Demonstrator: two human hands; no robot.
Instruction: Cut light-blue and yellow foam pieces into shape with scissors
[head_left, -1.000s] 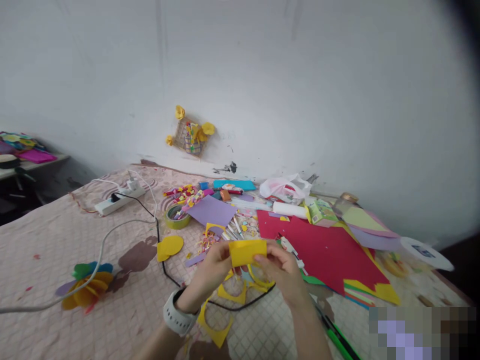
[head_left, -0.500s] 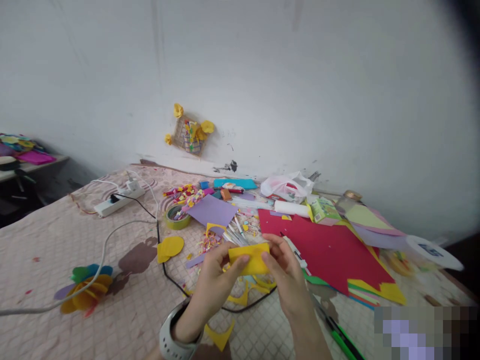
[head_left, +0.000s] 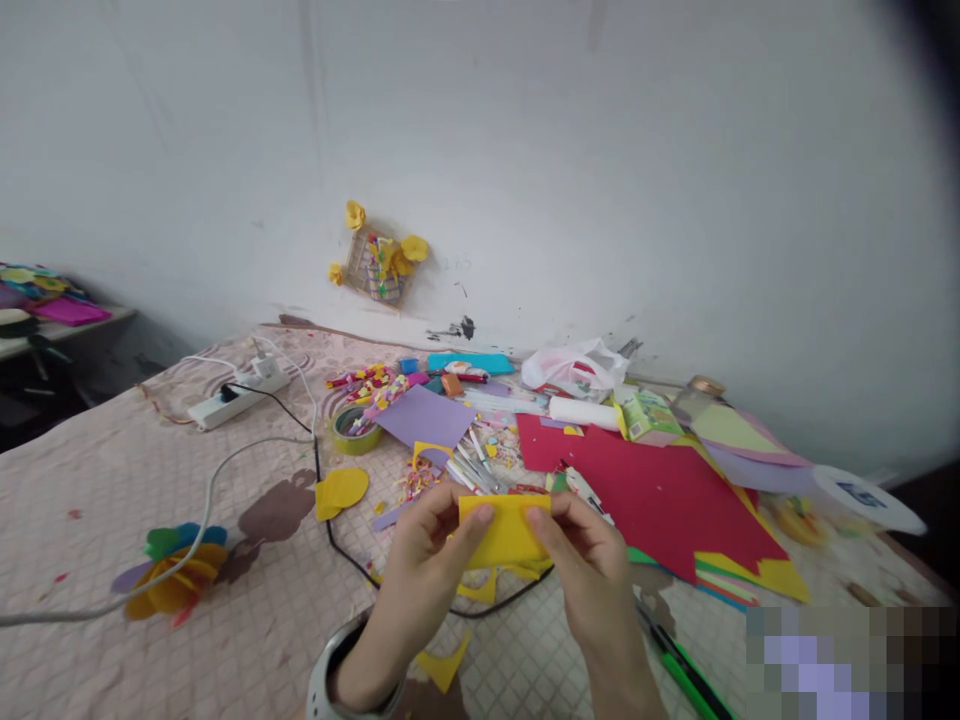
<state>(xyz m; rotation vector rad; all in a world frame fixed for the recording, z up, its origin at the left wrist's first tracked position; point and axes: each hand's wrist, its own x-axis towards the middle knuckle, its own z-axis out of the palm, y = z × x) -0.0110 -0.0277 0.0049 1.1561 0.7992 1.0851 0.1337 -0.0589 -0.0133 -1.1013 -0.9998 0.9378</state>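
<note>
A folded yellow piece of paper or felt (head_left: 506,535) is held up in front of me, its straight folded edge at the top. My left hand (head_left: 431,560) pinches its left end, thumb in front and fingers behind. At its right end, my right hand (head_left: 589,560) grips it the same way. Yellow offcuts (head_left: 446,662) lie on the table under and below the hands. Two rounded yellow pieces (head_left: 341,492) rest to the left. A green cutter (head_left: 686,675) lies to the right of my right forearm.
A black cable (head_left: 341,545) loops around the hands' area. Red sheets (head_left: 652,500) spread at the right, a purple sheet (head_left: 426,418) behind. Further left are a tape roll (head_left: 354,430), a power strip (head_left: 238,400) and a multicoloured paper flower (head_left: 178,575).
The yellow piece has levelled out and shows more of its front face. My right hand has shifted slightly right, and its fingers are more curled behind the piece.
</note>
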